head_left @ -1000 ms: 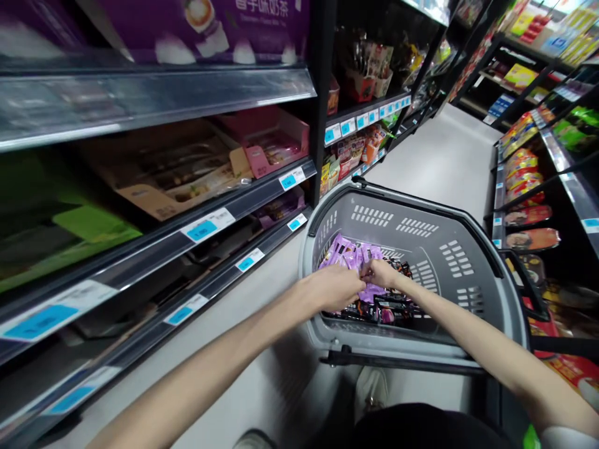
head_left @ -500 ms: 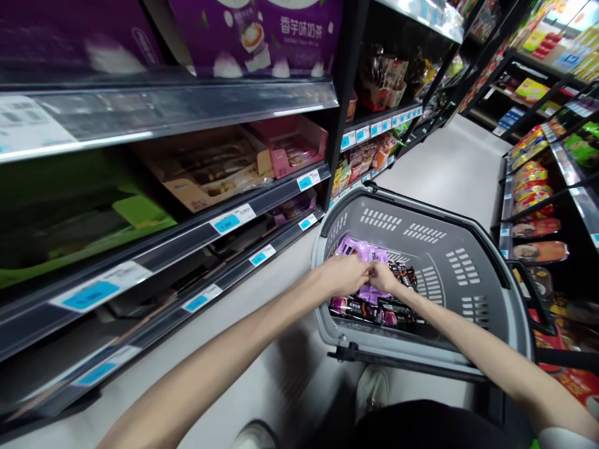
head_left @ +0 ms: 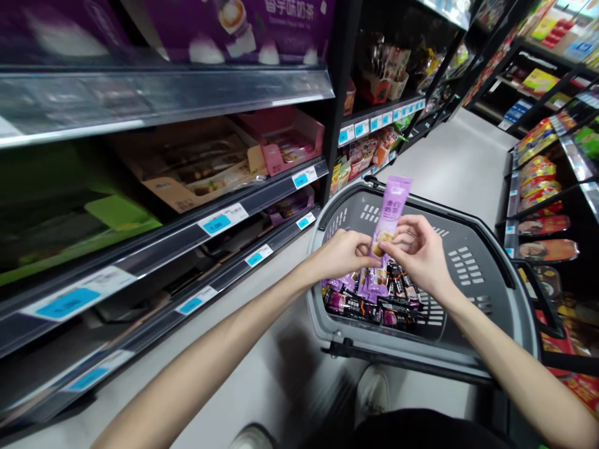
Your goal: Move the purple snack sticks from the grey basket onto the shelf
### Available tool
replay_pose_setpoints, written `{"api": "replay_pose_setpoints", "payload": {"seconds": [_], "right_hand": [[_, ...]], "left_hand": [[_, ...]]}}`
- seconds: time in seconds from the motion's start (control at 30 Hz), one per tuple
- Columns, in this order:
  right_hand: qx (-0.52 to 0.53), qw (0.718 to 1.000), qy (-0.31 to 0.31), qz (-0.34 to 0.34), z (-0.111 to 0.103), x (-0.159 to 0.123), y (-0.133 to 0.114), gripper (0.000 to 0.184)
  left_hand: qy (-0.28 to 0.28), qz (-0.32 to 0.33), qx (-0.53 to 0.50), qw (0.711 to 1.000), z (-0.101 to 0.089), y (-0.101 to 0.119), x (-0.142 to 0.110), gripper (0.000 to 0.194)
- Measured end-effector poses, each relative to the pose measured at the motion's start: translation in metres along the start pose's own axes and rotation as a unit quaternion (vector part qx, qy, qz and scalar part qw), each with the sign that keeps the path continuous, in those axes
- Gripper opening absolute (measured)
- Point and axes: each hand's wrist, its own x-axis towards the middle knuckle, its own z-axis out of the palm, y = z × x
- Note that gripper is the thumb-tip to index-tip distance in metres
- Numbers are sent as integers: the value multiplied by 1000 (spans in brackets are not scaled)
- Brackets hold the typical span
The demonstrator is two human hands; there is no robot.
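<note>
A purple milk tea sachet (head_left: 392,206), long and narrow with printed characters, is held upright above the grey shopping basket (head_left: 421,202). My right hand (head_left: 421,252) pinches its lower part, thumb over the front and fingers curled behind. My left hand (head_left: 346,252) is closed at the sachet's lower left edge, fingertips and thumb pressed together there. Below the hands, more purple sachets (head_left: 377,287) lie in the basket beside several black-and-purple sachets (head_left: 349,305). The hands partly cover this pile.
Shelves on the left carry large purple boxes (head_left: 253,31), a pink carton (head_left: 290,146) and a tan carton (head_left: 187,187). Packaged snacks (head_left: 538,181) line the right side. Pale floor (head_left: 449,149) runs along the aisle ahead. My shoe (head_left: 372,390) stands just behind the basket.
Both hands have risen from the pile in the basket and moved slightly apart. A single purple sachet now stands upright between them.
</note>
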Motion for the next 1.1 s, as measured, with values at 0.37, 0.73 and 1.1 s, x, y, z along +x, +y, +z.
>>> {"api": "replay_pose_setpoints", "payload": {"seconds": [0.37,0.73,1.1], "right_hand": [[75,993,-29,85,9,-4,14,37],[67,993,-38,89,17,-16,10,35],[21,999,-8,25,15,-15,12,32]], "left_hand": [[-67,-25,19,997,-5,11,-5,20],[-36,-73,34,996,-2,12,-14,42],[-27,-68,27,997,0,15,-19,46]]}}
